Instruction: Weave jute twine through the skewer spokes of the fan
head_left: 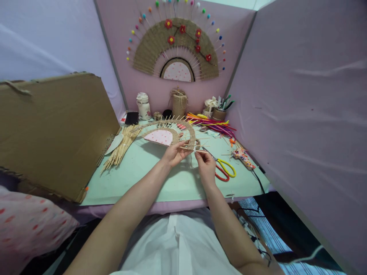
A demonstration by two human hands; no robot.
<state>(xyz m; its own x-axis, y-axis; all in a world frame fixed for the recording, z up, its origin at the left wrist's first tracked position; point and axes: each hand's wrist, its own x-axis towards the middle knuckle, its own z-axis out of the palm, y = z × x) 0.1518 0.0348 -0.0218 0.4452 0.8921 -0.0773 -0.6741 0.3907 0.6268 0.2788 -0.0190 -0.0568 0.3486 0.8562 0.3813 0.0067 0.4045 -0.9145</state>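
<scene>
In the head view, the left hand (pixel 178 153) supports the woven fan (pixel 173 134) above the bench (pixel 126 187), fingers part-curled round its near right end; the right hand's (pixel 205 162) fingers pinch closed there, on stick or twine I cannot tell, scissors (pixel 219 162) just beside

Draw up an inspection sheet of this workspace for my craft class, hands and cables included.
Surface: pale green tabletop, bare toward the front.
Job's things: half-round fan with dotted panel, twine band and radiating sticks.
Clutter: stick bundle at left; scissors by the right hand; bright strips and a patterned tool, probably a glue gun, farther right.
Hands: left hand holds the fan; right hand near its lowest sticks, grip too small to tell.
Cables: black cord at the table's right edge.
Surroundings: cardboard at left; flowered fan on the pink back wall.
</scene>
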